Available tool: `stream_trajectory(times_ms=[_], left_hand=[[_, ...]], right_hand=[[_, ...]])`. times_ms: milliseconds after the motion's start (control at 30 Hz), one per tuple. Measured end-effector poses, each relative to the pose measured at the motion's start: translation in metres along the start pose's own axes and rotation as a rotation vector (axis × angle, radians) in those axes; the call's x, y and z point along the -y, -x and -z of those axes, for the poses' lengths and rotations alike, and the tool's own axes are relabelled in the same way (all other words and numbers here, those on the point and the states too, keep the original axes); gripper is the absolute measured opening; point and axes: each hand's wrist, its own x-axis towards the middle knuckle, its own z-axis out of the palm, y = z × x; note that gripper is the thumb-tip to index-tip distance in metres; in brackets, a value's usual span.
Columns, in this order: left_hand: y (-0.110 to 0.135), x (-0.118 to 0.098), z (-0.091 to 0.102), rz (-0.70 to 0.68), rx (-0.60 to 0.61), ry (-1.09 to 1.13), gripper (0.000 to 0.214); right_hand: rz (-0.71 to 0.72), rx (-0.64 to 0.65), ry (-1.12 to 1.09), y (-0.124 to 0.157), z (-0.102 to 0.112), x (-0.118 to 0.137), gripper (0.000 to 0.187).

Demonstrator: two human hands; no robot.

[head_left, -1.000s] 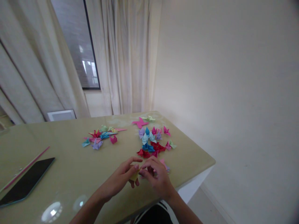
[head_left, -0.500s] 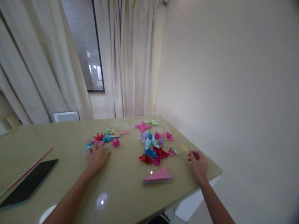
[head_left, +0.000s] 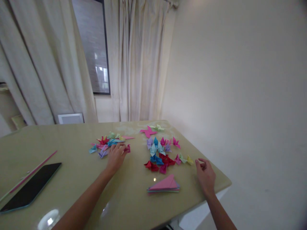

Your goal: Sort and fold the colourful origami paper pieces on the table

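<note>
Indoors, a person's two bare hands worked over a glossy worktop (head_left: 129,198) scattered with folded paper. The left hand (head_left: 116,157) had its grip narrowed about a magenta paper piece (head_left: 129,148), which stood just beside a mixed cluster (head_left: 112,141) toward the far edge. The right hand (head_left: 206,175), near the worktop's right edge, held nothing visible, its grip slightly parted and its fingers curled beside a yellow paper piece (head_left: 190,160). That piece lay at the outer end of a colorful group (head_left: 165,159) of red, blue, lilac and pink folds. Closer to the near edge rested a stack of pointed folded sheets (head_left: 164,185), pink on top. A pink cross-shaped piece (head_left: 148,131) lay near the far right corner, while a dark flat slab (head_left: 31,187) and a thin pink stick (head_left: 35,170) occupied the left side.
</note>
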Motion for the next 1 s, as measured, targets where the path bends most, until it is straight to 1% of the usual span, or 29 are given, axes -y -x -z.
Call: stream_trajectory(times_ms=[33, 67, 100, 133, 200, 233, 333, 400, 433, 500, 533, 667, 733, 867, 933, 967, 1000], left_hand=[[0.005, -0.007, 0.004, -0.049, 0.041, 0.067, 0.02], [0.012, -0.014, 0.01, -0.099, 0.098, 0.173, 0.022], [0.02, -0.022, 0.015, -0.141, 0.167, 0.317, 0.025], [0.029, -0.031, 0.022, -0.168, 0.241, 0.485, 0.028], [0.046, -0.048, 0.035, -0.171, 0.363, 0.806, 0.032], [0.054, -0.056, 0.041, -0.154, 0.402, 0.915, 0.033], [0.069, -0.074, 0.056, -0.101, 0.434, 1.029, 0.035], [0.074, -0.08, 0.06, -0.08, 0.438, 1.058, 0.036], [0.074, -0.082, 0.061, -0.078, 0.44, 1.064, 0.036], [0.074, -0.083, 0.062, -0.092, 0.455, 1.064, 0.036], [0.074, -0.083, 0.061, -0.103, 0.464, 1.061, 0.036], [0.071, -0.087, 0.057, -0.126, 0.506, 1.069, 0.034], [0.071, -0.092, 0.052, -0.121, 0.534, 1.086, 0.032], [0.07, -0.101, 0.038, -0.119, 0.583, 1.118, 0.03], [0.065, -0.096, 0.031, -0.1, 0.577, 1.115, 0.035], [0.059, -0.089, 0.028, -0.081, 0.547, 1.084, 0.043], [0.053, -0.079, 0.026, -0.056, 0.489, 1.024, 0.05]], right_hand=[[0.034, -0.014, -0.042, 0.005, 0.0, 0.004, 0.07], [0.073, 0.0, -0.1, 0.012, -0.001, 0.01, 0.068], [0.117, 0.049, -0.168, 0.021, -0.003, 0.019, 0.063], [0.162, 0.124, -0.243, 0.032, -0.005, 0.03, 0.058], [0.244, 0.361, -0.4, 0.056, -0.012, 0.058, 0.047], [0.268, 0.481, -0.478, 0.068, -0.015, 0.074, 0.044], [0.298, 0.8, -0.661, 0.096, -0.021, 0.12, 0.039], [0.267, 0.941, -0.758, 0.104, -0.022, 0.142, 0.039], [0.24, 0.988, -0.797, 0.105, -0.022, 0.15, 0.039], [0.218, 1.027, -0.832, 0.103, -0.021, 0.16, 0.038], [0.247, 1.023, -0.82, 0.101, -0.019, 0.164, 0.037], [0.452, 0.947, -0.712, 0.09, -0.009, 0.17, 0.033], [0.496, 0.953, -0.687, 0.088, -0.005, 0.17, 0.031], [0.535, 0.99, -0.683, 0.087, -0.002, 0.168, 0.032], [0.56, 0.963, -0.7, 0.08, -0.003, 0.164, 0.031], [0.58, 0.925, -0.693, 0.072, -0.003, 0.162, 0.029], [0.606, 0.874, -0.661, 0.061, -0.003, 0.16, 0.026]])
